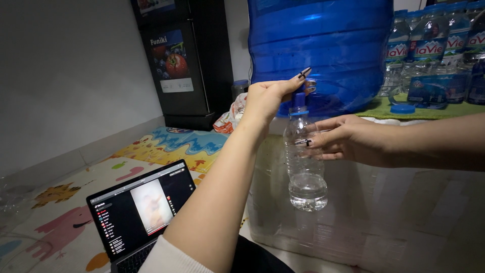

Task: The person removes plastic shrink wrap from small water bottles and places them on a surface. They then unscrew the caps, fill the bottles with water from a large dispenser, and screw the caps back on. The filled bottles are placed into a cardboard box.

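Under the blue jug [323, 45], right hand [348, 139] grips a clear bottle [304, 162]; left hand [268, 98] pinches its tap [309, 87].

- Open laptop [139, 215], screen lit, on colourful play mat [60, 212] on the floor.
- Black fridge [184, 60] against back wall, fruit poster on door.
- Pack of small water bottles [439, 50] on green cloth [389, 107], upper right.
- Crumpled bag [230, 117] beside fridge.

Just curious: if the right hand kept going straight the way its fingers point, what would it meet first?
The right hand is already wrapped around the clear plastic bottle; beyond that, probably the left forearm, though depth is unclear.
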